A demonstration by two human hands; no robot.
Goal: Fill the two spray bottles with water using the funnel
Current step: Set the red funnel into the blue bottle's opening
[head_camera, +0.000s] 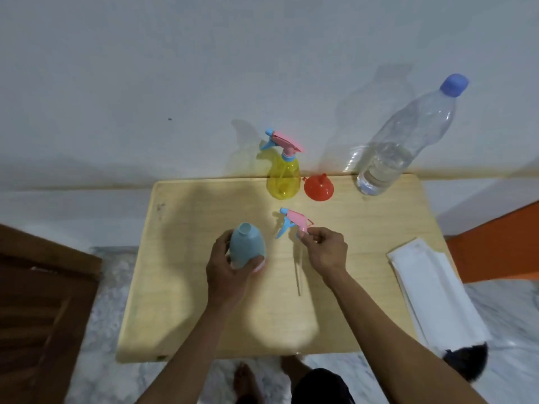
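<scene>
My left hand [226, 266] grips a light blue spray bottle body [246, 246] near the table's middle; its neck is uncapped. My right hand [323, 249] pinches the pink and blue spray head [294, 221] taken off it, and its clear dip tube [299, 272] hangs down over the table. A yellow spray bottle [283, 176] with its pink head screwed on stands at the back edge. Just to its right, an orange funnel [318, 186] sits upside down. At the back right stands a large clear water bottle [402, 147] with a blue cap, partly full.
The light wooden table [204, 301] stands against a white wall. A folded white cloth [431, 290] lies along its right edge. A dark wooden door is at the left, an orange surface at the right, and my feet show on the marble floor below.
</scene>
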